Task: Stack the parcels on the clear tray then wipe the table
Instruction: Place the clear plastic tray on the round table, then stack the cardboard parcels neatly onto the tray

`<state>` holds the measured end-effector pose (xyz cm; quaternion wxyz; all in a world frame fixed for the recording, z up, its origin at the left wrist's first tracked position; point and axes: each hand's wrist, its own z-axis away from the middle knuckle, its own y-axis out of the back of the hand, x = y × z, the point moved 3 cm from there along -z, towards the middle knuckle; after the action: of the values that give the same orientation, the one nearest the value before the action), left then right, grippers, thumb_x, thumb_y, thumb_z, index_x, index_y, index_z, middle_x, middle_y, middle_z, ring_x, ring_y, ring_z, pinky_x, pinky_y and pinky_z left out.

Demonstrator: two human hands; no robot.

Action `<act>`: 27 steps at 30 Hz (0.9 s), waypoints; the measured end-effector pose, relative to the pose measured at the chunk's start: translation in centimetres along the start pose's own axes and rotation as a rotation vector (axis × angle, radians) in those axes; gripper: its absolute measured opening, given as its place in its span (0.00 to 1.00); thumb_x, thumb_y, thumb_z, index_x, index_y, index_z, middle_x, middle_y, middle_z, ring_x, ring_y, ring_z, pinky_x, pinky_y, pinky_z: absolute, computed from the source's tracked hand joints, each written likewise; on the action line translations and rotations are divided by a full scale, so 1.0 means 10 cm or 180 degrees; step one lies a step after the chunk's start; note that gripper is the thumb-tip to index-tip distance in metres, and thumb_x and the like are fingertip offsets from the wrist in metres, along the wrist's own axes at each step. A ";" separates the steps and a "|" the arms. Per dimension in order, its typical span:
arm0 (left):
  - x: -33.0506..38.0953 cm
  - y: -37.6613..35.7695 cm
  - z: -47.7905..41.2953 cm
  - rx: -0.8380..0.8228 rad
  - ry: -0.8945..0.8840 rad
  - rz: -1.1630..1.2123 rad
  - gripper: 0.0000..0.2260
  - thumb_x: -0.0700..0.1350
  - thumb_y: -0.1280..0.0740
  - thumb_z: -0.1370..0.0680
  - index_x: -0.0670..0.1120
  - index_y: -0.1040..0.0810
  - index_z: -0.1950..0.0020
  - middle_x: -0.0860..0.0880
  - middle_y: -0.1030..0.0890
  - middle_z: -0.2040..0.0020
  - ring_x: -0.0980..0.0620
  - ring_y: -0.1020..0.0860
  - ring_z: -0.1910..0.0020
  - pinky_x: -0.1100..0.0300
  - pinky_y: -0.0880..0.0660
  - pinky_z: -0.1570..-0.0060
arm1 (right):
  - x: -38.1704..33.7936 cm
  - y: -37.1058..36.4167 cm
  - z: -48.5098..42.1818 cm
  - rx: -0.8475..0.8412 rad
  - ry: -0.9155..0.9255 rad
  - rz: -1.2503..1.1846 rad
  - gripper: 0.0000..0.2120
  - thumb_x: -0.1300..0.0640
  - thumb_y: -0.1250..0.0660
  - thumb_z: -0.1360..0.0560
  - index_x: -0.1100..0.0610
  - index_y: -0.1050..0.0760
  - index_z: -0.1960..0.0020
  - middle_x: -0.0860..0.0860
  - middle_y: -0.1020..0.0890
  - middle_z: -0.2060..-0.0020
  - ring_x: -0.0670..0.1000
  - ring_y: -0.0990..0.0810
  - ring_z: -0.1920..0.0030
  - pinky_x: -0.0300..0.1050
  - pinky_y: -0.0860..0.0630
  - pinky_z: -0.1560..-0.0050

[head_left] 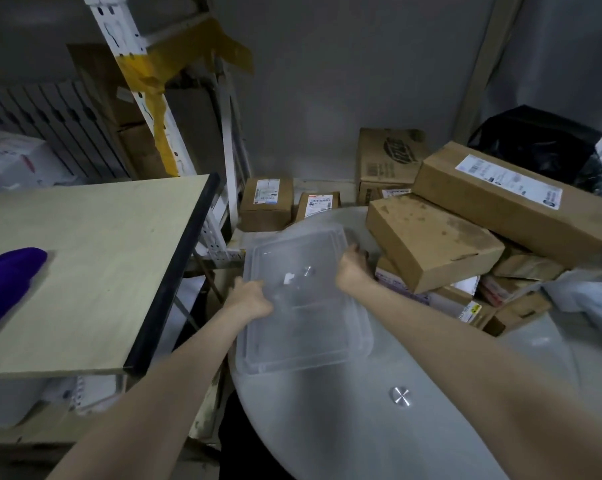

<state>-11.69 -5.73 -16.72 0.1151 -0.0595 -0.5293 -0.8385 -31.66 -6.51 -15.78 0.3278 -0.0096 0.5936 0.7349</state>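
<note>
A clear plastic tray (303,320) lies on the left part of a round frosted-glass table (379,438). My left hand (249,299) grips the tray's left edge and my right hand (353,268) grips its far right edge. Several brown cardboard parcels are heaped on the table's right side: a stained one (431,240) on top at the front, and a long one (511,199) with a white label behind it. A purple cloth (5,282) rests at the left end of a pale wooden table (95,258).
Two small labelled parcels (266,204) and a taller printed box (386,161) stand by the back wall. A black bag (549,147) sits at the far right. A white metal rack upright (147,109) with yellow tape rises behind the wooden table. A metal stud (399,397) shows in the glass.
</note>
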 end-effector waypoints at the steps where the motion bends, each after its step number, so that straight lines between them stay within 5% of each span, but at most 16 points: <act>1: 0.01 -0.02 -0.01 -0.0028 0.0026 -0.0007 0.23 0.46 0.37 0.24 0.47 0.32 0.29 0.40 0.39 0.29 0.39 0.34 0.32 0.51 0.30 0.35 | 0.03 -0.01 0.00 -0.0065 0.0014 0.0113 0.22 0.62 0.54 0.17 0.66 0.50 0.25 0.63 0.42 0.26 0.59 0.42 0.26 0.47 0.42 0.29; 6: 0.09 -0.07 -0.02 -0.0020 0.0125 -0.0202 0.23 0.47 0.36 0.24 0.44 0.32 0.30 0.39 0.38 0.30 0.39 0.33 0.33 0.52 0.31 0.35 | 0.02 -0.05 0.11 -0.0585 0.0573 0.0254 0.18 0.63 0.40 0.24 0.66 0.28 0.35 0.64 0.26 0.36 0.63 0.28 0.36 0.52 0.30 0.39; 10: 0.14 -0.07 0.01 -0.0090 0.0179 -0.0292 0.24 0.49 0.35 0.24 0.43 0.32 0.30 0.38 0.39 0.28 0.39 0.35 0.31 0.52 0.32 0.36 | -0.07 0.02 0.32 -0.0796 0.0601 0.0009 0.15 0.66 0.44 0.22 0.67 0.26 0.37 0.63 0.24 0.37 0.62 0.25 0.36 0.51 0.28 0.40; 13: 0.27 -0.01 0.12 -0.0086 0.0132 -0.0303 0.23 0.49 0.33 0.26 0.44 0.29 0.32 0.39 0.34 0.30 0.39 0.33 0.32 0.54 0.30 0.37 | -0.14 0.16 0.46 -0.0385 0.1090 -0.0162 0.12 0.66 0.39 0.25 0.65 0.24 0.44 0.63 0.21 0.44 0.63 0.22 0.41 0.49 0.25 0.47; 16: 0.58 0.11 0.24 0.0070 -0.0244 -0.0122 0.20 0.50 0.33 0.27 0.45 0.26 0.37 0.42 0.26 0.36 0.42 0.27 0.36 0.54 0.26 0.42 | -0.26 0.46 0.63 0.0134 0.1673 -0.0554 0.14 0.65 0.40 0.25 0.60 0.22 0.43 0.61 0.19 0.45 0.61 0.22 0.42 0.51 0.24 0.42; 21: 1.12 0.32 0.46 0.0260 -0.0802 0.0454 0.19 0.48 0.34 0.25 0.43 0.28 0.36 0.44 0.25 0.37 0.43 0.26 0.37 0.55 0.28 0.42 | -0.27 1.19 0.97 0.0805 0.2329 -0.1197 0.15 0.66 0.42 0.27 0.58 0.20 0.47 0.54 0.16 0.53 0.55 0.19 0.50 0.47 0.23 0.46; 27: 1.64 0.64 0.79 0.0586 -0.0880 0.1500 0.24 0.47 0.34 0.22 0.42 0.33 0.28 0.43 0.28 0.31 0.43 0.27 0.35 0.58 0.30 0.44 | 0.48 2.06 0.74 0.1604 0.1719 -0.0303 0.28 0.51 0.32 0.29 0.55 0.35 0.31 0.54 0.28 0.38 0.56 0.28 0.37 0.53 0.26 0.43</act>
<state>-26.08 -3.36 -4.05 0.2385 -0.2839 -0.5854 -0.7210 -42.81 0.60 2.27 0.1853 -0.1497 0.8198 0.5207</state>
